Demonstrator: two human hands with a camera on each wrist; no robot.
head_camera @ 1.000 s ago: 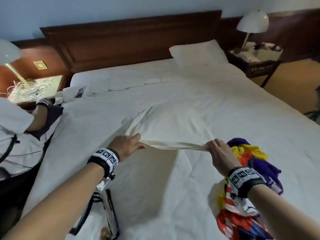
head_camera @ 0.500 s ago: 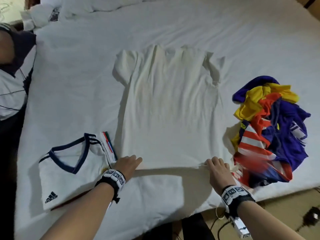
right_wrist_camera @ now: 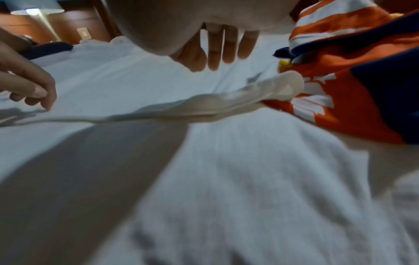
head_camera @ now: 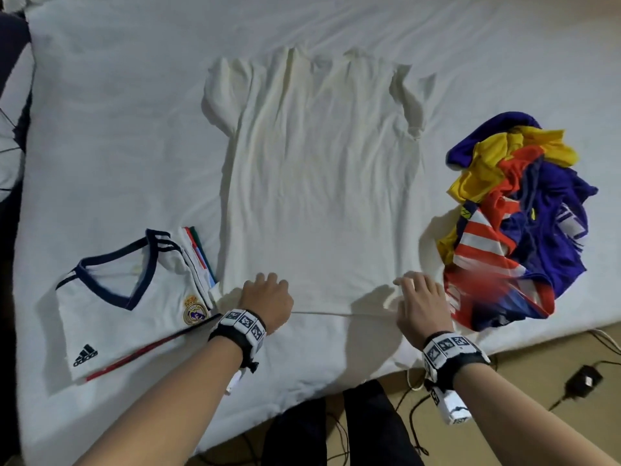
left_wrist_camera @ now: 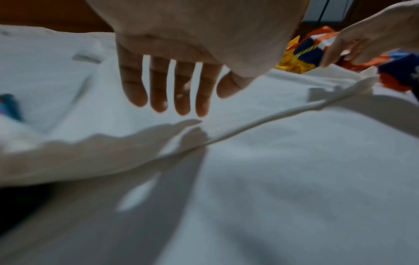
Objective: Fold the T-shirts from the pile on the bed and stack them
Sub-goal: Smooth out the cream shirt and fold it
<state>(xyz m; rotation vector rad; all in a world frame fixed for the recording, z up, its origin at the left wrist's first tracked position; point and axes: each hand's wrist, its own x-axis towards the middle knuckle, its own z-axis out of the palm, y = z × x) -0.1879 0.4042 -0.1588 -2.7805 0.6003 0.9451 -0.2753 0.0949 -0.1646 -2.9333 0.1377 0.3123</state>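
A plain white T-shirt (head_camera: 319,179) lies spread flat on the white bed (head_camera: 117,129), collar away from me. Its hem (left_wrist_camera: 267,122) runs just in front of my hands. My left hand (head_camera: 267,295) hovers over the hem's left end with straight fingers (left_wrist_camera: 167,89) and holds nothing. My right hand (head_camera: 421,302) is over the right end, its fingers (right_wrist_camera: 222,50) straight above a loose, slightly raised hem corner (right_wrist_camera: 278,87). A folded white football jersey (head_camera: 134,297) lies to the left. The pile of colourful shirts (head_camera: 514,223) sits to the right.
The bed's near edge runs below my wrists, with brown floor, cables and a black charger (head_camera: 583,381) beyond it. Another person's clothing (head_camera: 13,95) shows at the far left. A lit lamp (right_wrist_camera: 37,11) stands by the headboard.
One second ago both hands pinched the shirt's hem, stretched in the air. The shirt then came down flat on the bed, and both hands have let go of the hem.
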